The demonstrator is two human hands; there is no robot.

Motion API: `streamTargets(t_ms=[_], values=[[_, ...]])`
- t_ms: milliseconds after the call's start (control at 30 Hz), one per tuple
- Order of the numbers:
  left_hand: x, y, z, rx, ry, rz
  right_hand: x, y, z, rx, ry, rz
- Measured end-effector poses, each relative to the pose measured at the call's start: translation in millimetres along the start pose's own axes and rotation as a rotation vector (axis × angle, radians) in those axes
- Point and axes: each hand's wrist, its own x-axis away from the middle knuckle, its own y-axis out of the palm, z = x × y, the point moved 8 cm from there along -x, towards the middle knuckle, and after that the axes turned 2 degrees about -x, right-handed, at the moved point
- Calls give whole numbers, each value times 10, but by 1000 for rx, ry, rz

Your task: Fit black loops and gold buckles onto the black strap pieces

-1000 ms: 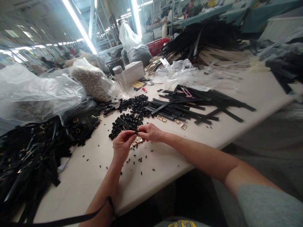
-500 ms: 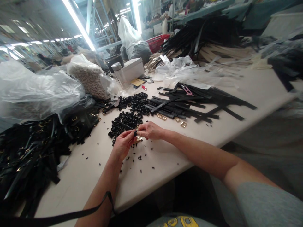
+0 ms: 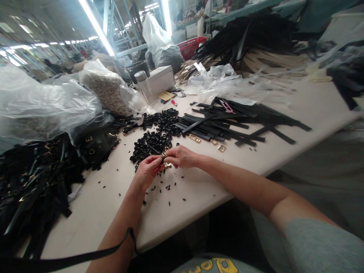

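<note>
Under bright tube lights (image 3: 96, 26), a pale table (image 3: 93, 220) is covered at the left by a heap of black buckled straps (image 3: 34, 178). Near the middle, a small, partly hidden black piece (image 3: 162, 160) is pinched between thumb and fingers by the left hand (image 3: 147, 170) and by the right hand (image 3: 182, 156), just in front of piled black loops (image 3: 143, 147). Farther right, gold buckles (image 3: 195, 138) are laid beside long black strips (image 3: 203, 124).
</note>
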Motion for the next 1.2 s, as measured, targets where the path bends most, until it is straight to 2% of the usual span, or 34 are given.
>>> streamTargets(t_ms=[200,333,600,833,967,1100,1200], values=[[22,-5,52,-18,42,-16,-1,-7,26,-94,4,-1],[54,36,71,-16,22,-48,-5,-19,43,-113,1,9],[77,41,163,-184,138,-26,1,8,-41,28,-43,-25],[85,23,156,-162,189,30,-14,-65,-31,207,-5,42],[86,40,169,-176,261,35,-3,-74,-15,227,30,60],[82,33,203,-240,342,63,13,-52,-40,223,35,35],[75,39,194,-284,354,56,16,-34,-48,258,50,4]])
